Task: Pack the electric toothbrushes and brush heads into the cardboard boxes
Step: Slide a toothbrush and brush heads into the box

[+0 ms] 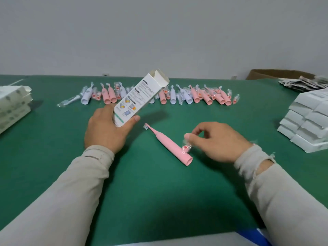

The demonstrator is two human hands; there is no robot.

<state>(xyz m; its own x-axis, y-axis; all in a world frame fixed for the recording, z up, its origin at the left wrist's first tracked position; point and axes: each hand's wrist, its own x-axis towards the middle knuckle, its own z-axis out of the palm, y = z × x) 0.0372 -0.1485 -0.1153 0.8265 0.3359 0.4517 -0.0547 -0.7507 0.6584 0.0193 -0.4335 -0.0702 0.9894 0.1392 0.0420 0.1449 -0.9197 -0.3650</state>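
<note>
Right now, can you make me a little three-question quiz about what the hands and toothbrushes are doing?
1. True or false: the box in the left hand has its top flaps open.
2. What colour is the toothbrush lying alone between the hands: A white, B pink, C blue?
3. What does the right hand pinch?

Key
1. True; its open end tilts up and away from the person.
2. B.
3. A small brush head in a clear wrapper, held just over the toothbrush handle.
</note>
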